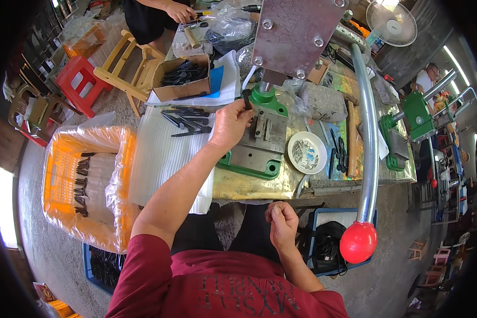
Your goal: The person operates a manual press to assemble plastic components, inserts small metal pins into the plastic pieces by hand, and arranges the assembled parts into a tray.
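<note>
My left hand reaches over the base of a green hand press. Its fingers are closed on a slim black handle-like piece, held roughly upright beside the press column. The steel fixture block on the press plate lies just right of my fingertips. Above it hangs the press's grey metal head. My right hand is closed in front of my body, below the table edge; whether anything is inside it is hidden. Several slim black pieces lie on white foam sheeting left of my left hand.
A lever with a red ball knob hangs at the right. Nearby stand a white bowl of small metal parts and a hammer. A cardboard box of black pieces and a lined orange crate are left. Another person's hand works opposite.
</note>
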Demonstrator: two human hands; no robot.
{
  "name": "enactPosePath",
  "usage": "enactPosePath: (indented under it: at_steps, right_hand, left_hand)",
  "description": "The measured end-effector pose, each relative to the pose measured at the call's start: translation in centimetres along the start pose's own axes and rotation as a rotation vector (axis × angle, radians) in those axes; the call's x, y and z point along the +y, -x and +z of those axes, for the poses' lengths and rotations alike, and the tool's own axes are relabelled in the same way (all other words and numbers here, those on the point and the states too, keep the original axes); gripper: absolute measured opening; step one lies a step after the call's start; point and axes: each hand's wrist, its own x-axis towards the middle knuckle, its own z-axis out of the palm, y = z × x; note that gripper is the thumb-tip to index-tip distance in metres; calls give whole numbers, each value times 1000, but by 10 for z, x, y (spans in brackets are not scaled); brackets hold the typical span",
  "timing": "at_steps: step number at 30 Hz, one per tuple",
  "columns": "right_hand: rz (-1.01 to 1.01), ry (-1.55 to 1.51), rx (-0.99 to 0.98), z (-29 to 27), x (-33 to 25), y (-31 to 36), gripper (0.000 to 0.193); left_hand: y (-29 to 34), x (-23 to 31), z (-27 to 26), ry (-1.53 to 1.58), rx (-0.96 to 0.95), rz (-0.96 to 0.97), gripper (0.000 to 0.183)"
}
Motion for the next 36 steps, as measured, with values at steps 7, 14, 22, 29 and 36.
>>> enactPosePath:
  at_steps: [7,14,22,29,36]
  right_hand:
    - [27,15,12,1,-2,1,12]
    - [-55,93,35,-6,-9,-1,12]
    - [-732,315,180,2,-101,-27,21]
    - [-1130,754,15,48,-184,-13,38]
    - [-819,967,21,69,-196,-1,27]
  left_hand:
    - [-3,0,0,-142,-11,102,6]
    - [-2,10,-3,-270,-39,346,11]
    - [0,7,-4,-292,-26,326,13]
    - [-1,15,-1,-273,-28,316,14]
    - [0,13,-1,-259,-14,341,15]
